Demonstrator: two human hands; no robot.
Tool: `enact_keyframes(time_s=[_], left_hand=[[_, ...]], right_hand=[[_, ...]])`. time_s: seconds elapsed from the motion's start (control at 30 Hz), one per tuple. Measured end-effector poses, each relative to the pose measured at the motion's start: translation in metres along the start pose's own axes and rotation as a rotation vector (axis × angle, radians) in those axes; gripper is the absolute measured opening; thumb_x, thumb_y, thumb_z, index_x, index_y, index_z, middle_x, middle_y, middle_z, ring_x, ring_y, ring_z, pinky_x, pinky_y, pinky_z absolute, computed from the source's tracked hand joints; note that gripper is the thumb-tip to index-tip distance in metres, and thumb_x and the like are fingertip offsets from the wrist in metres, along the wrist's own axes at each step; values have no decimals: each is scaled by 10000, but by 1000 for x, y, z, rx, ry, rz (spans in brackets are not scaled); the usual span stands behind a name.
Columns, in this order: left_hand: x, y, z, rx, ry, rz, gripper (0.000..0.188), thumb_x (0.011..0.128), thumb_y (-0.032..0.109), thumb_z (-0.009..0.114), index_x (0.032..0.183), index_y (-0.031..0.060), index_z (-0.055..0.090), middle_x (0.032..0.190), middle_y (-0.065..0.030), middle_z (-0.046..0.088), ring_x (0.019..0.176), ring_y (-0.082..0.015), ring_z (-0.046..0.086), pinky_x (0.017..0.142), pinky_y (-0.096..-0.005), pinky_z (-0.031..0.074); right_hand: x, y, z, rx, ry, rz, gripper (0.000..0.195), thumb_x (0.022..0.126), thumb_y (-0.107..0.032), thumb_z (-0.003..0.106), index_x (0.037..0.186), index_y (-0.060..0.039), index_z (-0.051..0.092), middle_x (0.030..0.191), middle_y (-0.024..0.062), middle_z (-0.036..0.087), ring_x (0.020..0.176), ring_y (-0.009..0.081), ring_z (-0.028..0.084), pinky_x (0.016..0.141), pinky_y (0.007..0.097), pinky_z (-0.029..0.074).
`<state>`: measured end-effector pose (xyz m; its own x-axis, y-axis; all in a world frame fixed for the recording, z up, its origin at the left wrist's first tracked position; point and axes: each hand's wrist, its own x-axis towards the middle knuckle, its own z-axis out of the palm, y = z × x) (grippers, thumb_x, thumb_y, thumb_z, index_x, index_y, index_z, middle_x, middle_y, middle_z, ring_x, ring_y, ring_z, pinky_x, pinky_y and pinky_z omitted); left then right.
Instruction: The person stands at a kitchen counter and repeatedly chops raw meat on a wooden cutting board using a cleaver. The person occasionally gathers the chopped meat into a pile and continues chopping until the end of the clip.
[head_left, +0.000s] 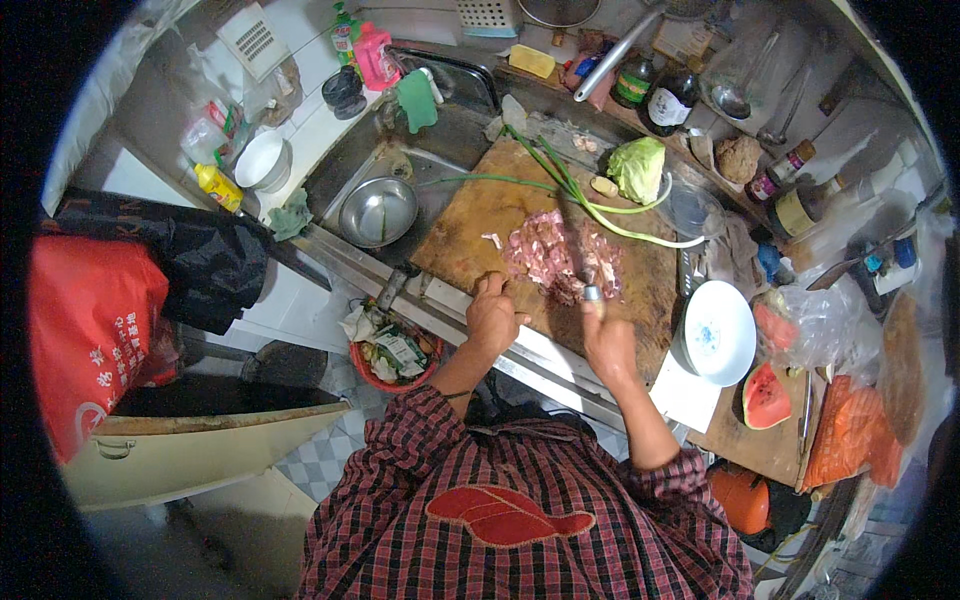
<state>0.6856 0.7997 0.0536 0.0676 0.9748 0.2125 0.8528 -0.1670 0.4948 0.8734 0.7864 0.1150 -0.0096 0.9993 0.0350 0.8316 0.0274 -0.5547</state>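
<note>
On a worn wooden cutting board (465, 236) lies a pile of chopped raw meat (538, 244). My right hand (609, 341) grips the handle of a kitchen knife (592, 292); its blade is motion-blurred over the meat. At the board's near edge rests my left hand (493, 319), fingers curled; whether it grips the edge I cannot tell. Long scallions (559, 172) cross the board's far side. Beside them are a piece of cabbage (636, 169) and a small pale cut piece (604, 187), perhaps ginger.
Left of the board, a steel bowl (379, 211) sits in the sink (330, 176). A white bowl (718, 334) and a watermelon wedge (766, 397) are at right. Below the counter edge stands a red waste basket (386, 386). Bottles (671, 97) line the back ledge.
</note>
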Motion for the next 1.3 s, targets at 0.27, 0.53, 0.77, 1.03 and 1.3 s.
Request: enact_keyframes(time_s=[0.27, 0.53, 0.77, 1.03, 1.3], left_hand=[[-1, 6, -9, -26, -13, -44, 501, 600, 207, 757, 985, -65, 587, 1093, -134, 448, 1049, -314, 422, 809, -377, 433], [-2, 0, 0, -24, -41, -59, 590, 601, 215, 762, 1102, -7, 544, 1104, -130, 455, 1044, -327, 433, 796, -401, 436], [-1, -1, 0, -20, -57, -67, 508, 604, 214, 762, 1004, -44, 585, 1115, -144, 451, 1049, -335, 428, 815, -400, 426], [-3, 0, -3, -11, -31, -24, 364, 632, 202, 745, 799, -101, 631, 1166, -127, 417, 1065, -316, 423, 800, -398, 438], [-4, 66, -2, -1134, -505, -348, 504, 831, 527, 506, 1034, 68, 553, 982, -63, 576, 955, -226, 515, 749, -315, 461]], right_hand=[[-2, -11, -16, 49, 88, 94, 368, 874, -321, 489, 874, 45, 530, 676, 284, 564, 717, 443, 580, 623, 489, 448], [-3, -5, -30, 148, 186, 123, 402, 880, -325, 494, 818, 71, 525, 683, 260, 549, 615, 416, 553, 544, 450, 419], [-6, 5, -35, 232, 260, -21, 415, 891, -351, 464, 807, 53, 512, 666, 279, 552, 617, 432, 558, 519, 466, 411], [-12, -23, -49, 258, 197, -4, 378, 876, -295, 502, 874, 82, 527, 631, 290, 537, 585, 425, 560, 506, 444, 409], [3, 26, 10, 349, -148, 348, 508, 867, -395, 468, 854, 103, 568, 732, 305, 569, 702, 404, 591, 577, 443, 442]])
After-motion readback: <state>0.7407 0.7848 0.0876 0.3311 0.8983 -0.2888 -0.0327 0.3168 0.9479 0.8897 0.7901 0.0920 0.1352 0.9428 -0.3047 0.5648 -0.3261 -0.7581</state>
